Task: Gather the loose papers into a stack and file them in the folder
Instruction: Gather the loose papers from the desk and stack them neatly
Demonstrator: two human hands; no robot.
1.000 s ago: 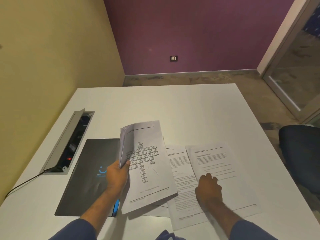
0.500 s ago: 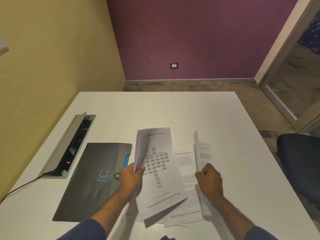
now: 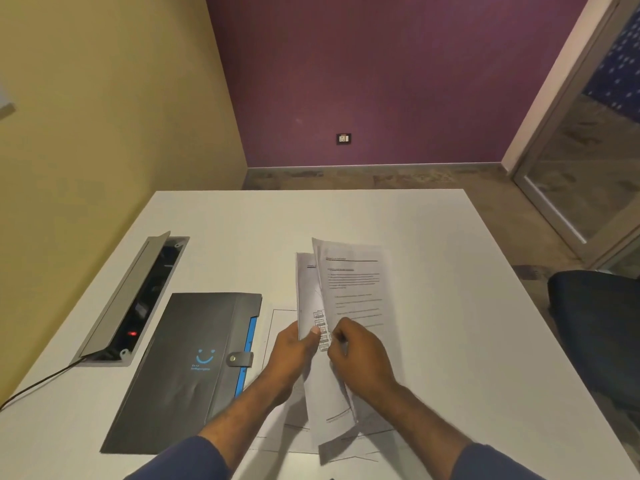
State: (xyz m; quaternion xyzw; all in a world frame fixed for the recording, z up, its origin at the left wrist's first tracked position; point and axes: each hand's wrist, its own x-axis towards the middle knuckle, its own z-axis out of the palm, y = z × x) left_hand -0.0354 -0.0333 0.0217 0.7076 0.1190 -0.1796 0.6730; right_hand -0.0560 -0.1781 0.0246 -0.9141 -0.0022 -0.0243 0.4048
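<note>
A white, smooth, square-cornered worktop [image 3: 433,237] fills the lower view. On its left part lies the folder [image 3: 183,362], a flat dark grey rectangle with a matte, faintly creased cover, a blue smile mark, a blue inner edge and a snap tab holding its flap closed. Beside it, further left, a grey metal cable hatch [image 3: 128,299] stands propped open. Held above the worktop's middle are the papers [image 3: 353,282], thin white printed sheets, bowed lengthwise and overlapping, one with text lines, one with a box chart. More sheets [image 3: 277,327] lie flat beneath. The left hand [image 3: 294,351] pinches the chart sheet with its thumb on top; the right hand [image 3: 360,355] is curled around the text sheet's edge.
</note>
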